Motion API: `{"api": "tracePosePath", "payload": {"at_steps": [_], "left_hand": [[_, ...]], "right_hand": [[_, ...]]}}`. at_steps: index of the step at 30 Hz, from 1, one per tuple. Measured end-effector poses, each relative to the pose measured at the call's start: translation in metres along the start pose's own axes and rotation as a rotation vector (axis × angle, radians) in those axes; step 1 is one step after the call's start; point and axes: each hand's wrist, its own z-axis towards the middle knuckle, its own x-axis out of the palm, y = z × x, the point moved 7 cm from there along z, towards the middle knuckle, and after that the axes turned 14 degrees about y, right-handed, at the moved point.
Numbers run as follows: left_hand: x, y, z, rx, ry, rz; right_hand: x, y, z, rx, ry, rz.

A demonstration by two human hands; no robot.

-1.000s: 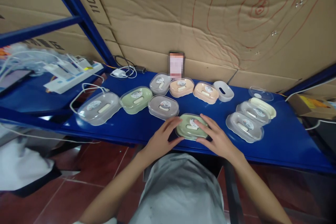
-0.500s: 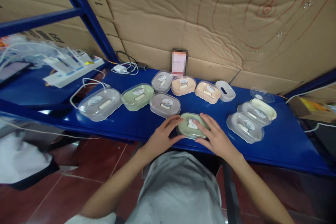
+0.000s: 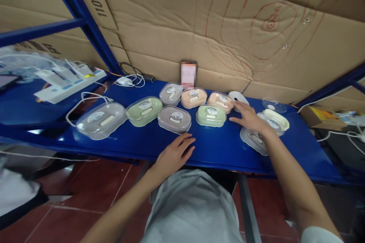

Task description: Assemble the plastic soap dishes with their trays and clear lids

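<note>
My left hand (image 3: pixel 173 154) hovers low over the blue table (image 3: pixel 209 148), its fingers stretched out and holding nothing. Just beyond its fingertips sits a mauve soap box (image 3: pixel 174 119) with a clear lid. The green soap box (image 3: pixel 211 115) stands closed in front of the peach ones. My right hand (image 3: pixel 248 117) is to the right of it, fingers apart, with nothing seen in its grip. Behind those fingers, a white oval insert with a slot (image 3: pixel 238 97) is partly hidden. The right forearm covers part of the grey soap boxes (image 3: pixel 252 139).
Toward the left lie another green soap box (image 3: pixel 144 111) and a large grey one (image 3: pixel 101 120). A phone (image 3: pixel 188 74) leans on the cardboard wall (image 3: pixel 159 38). A loose clear lid (image 3: pixel 274 105) and cream tray (image 3: pixel 276 119) sit at right. A power strip (image 3: pixel 70 85) is at far left.
The green soap box has moved away from me, up beside the mauve one, and both hands have let go of it. My right hand has shifted right and farther back; my left drew back slightly.
</note>
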Motion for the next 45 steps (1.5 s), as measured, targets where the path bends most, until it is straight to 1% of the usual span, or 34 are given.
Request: {"api": "tracePosePath", "payload": {"at_steps": [2, 5, 8, 11, 14, 16, 18, 20, 21, 22, 24, 26, 28, 30, 31, 32, 33, 34, 35, 36, 37, 38, 39, 40, 41, 43, 45], "left_hand": [[0.0, -0.001, 0.0, 0.008, -0.002, 0.008], [-0.001, -0.002, 0.001, 0.015, 0.003, 0.019], [-0.001, -0.002, 0.001, 0.015, 0.012, 0.03], [-0.001, -0.003, 0.001, 0.016, 0.011, 0.031], [-0.001, -0.004, 0.002, 0.022, 0.017, 0.034], [-0.001, -0.005, 0.001, 0.025, 0.021, 0.039], [-0.004, -0.007, 0.001, 0.033, 0.018, 0.043], [-0.008, -0.01, 0.001, 0.049, 0.013, 0.044], [-0.01, -0.012, 0.0, 0.064, 0.009, 0.043], [-0.012, -0.014, 0.0, 0.086, 0.005, 0.043], [-0.016, -0.018, -0.001, 0.146, -0.001, 0.053], [-0.016, -0.022, -0.002, 0.212, 0.025, 0.083], [-0.011, -0.025, -0.001, 0.25, 0.081, 0.123], [-0.006, -0.025, 0.001, 0.256, 0.133, 0.144], [-0.004, -0.025, 0.002, 0.251, 0.148, 0.145], [-0.003, -0.025, 0.003, 0.245, 0.156, 0.142], [-0.002, -0.024, 0.004, 0.238, 0.16, 0.136], [-0.002, -0.024, 0.004, 0.233, 0.162, 0.129], [-0.002, -0.024, 0.005, 0.228, 0.16, 0.124], [-0.003, -0.024, 0.005, 0.224, 0.157, 0.119], [-0.003, -0.024, 0.005, 0.223, 0.153, 0.115], [-0.003, -0.023, 0.005, 0.221, 0.149, 0.111], [-0.004, -0.023, 0.005, 0.218, 0.147, 0.109], [-0.004, -0.023, 0.005, 0.216, 0.145, 0.108], [-0.004, -0.023, 0.005, 0.212, 0.144, 0.107], [-0.003, -0.023, 0.005, 0.205, 0.146, 0.107], [-0.003, -0.023, 0.005, 0.202, 0.153, 0.109]], "right_hand": [[-0.009, -0.026, 0.005, 0.135, 0.008, -0.051], [-0.011, -0.045, 0.013, 0.267, 0.046, -0.087], [-0.011, -0.052, 0.024, 0.341, 0.064, -0.097], [-0.021, -0.055, 0.031, 0.383, 0.044, -0.1], [-0.041, -0.059, 0.019, 0.4, -0.019, -0.085], [-0.054, -0.054, -0.001, 0.387, -0.096, -0.073], [-0.06, -0.04, -0.029, 0.355, -0.184, -0.067], [-0.054, -0.011, -0.059, 0.241, -0.29, -0.045], [-0.048, 0.011, -0.075, 0.122, -0.375, -0.015], [-0.038, 0.035, -0.089, -0.03, -0.413, 0.019], [-0.009, 0.081, -0.11, -0.277, -0.398, 0.063], [0.021, 0.118, -0.12, -0.424, -0.345, 0.099], [0.042, 0.141, -0.121, -0.49, -0.293, 0.138], [0.048, 0.148, -0.118, -0.517, -0.242, 0.167], [0.044, 0.144, -0.118, -0.518, -0.233, 0.175], [0.037, 0.134, -0.121, -0.5, -0.241, 0.179], [0.026, 0.116, -0.125, -0.453, -0.274, 0.182], [0.012, 0.091, -0.131, -0.373, -0.339, 0.185], [-0.001, 0.059, -0.14, -0.252, -0.407, 0.178], [-0.014, 0.02, -0.151, -0.073, -0.507, 0.174], [-0.024, -0.02, -0.164, 0.113, -0.605, 0.155], [-0.028, -0.055, -0.175, 0.262, -0.648, 0.119], [-0.028, -0.085, -0.181, 0.322, -0.637, 0.113], [-0.024, -0.108, -0.183, 0.348, -0.607, 0.114], [-0.017, -0.127, -0.183, 0.359, -0.563, 0.117], [-0.001, -0.151, -0.18, 0.363, -0.493, 0.121], [0.012, -0.162, -0.179, 0.384, -0.471, 0.114]]}}
